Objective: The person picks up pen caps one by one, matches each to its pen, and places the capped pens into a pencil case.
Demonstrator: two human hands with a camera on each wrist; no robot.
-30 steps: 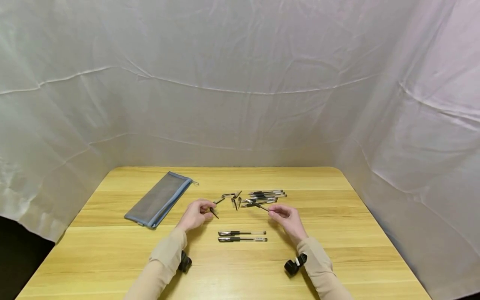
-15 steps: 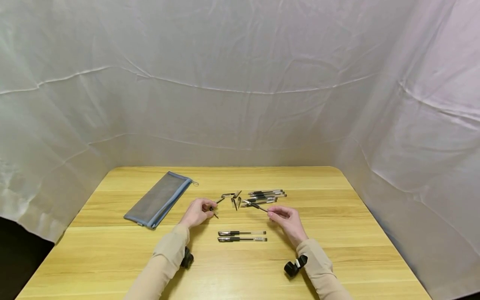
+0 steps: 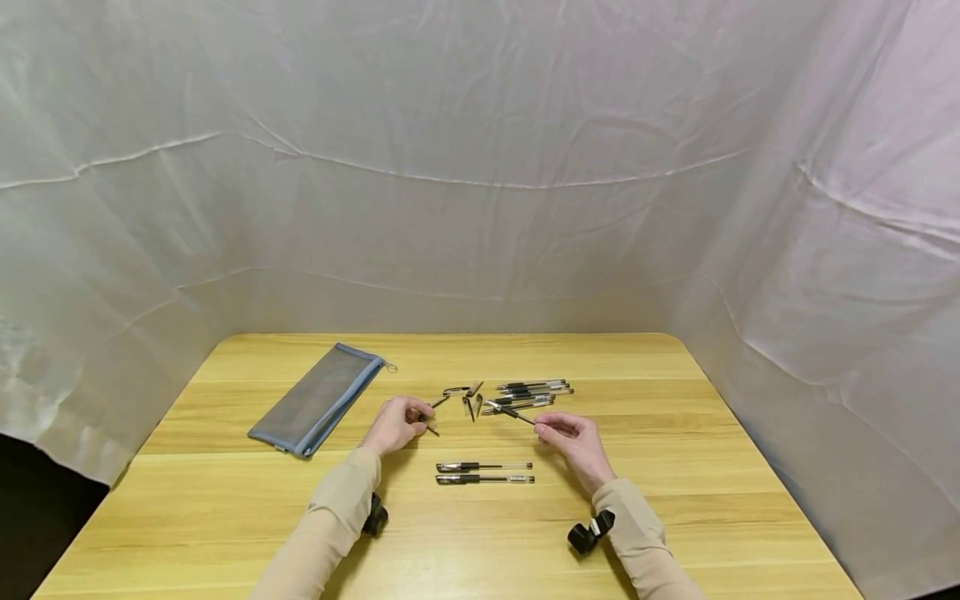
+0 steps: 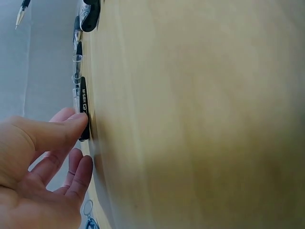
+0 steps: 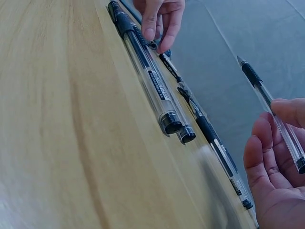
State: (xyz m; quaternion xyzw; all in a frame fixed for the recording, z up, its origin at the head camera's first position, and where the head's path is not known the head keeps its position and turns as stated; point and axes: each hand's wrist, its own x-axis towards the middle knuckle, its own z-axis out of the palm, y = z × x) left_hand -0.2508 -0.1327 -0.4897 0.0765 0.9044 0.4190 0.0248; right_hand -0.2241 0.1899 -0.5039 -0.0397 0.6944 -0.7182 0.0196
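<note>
My left hand (image 3: 393,425) pinches a clear pen cap with a black clip (image 4: 84,102) between thumb and finger, close to the tabletop. Raised off the table, an uncapped gel pen (image 5: 268,98) with a black grip is held by my right hand (image 3: 576,442) near its back end, tip pointing up and left in the head view. Several loose pen caps (image 3: 477,404) lie scattered between the hands. Beyond the right hand is a group of uncapped pens (image 3: 534,387). Two capped pens (image 3: 483,479) lie side by side nearer the front.
A grey mesh zip pouch (image 3: 318,396) with blue edging lies to the left on the wooden table (image 3: 450,550). Pale cloth (image 3: 480,233) hangs around the back and sides. Each wrist carries a small black camera (image 3: 588,535).
My left hand has shifted slightly to the right, its fingers closing in around the cap. The right hand and its pen have barely moved.
</note>
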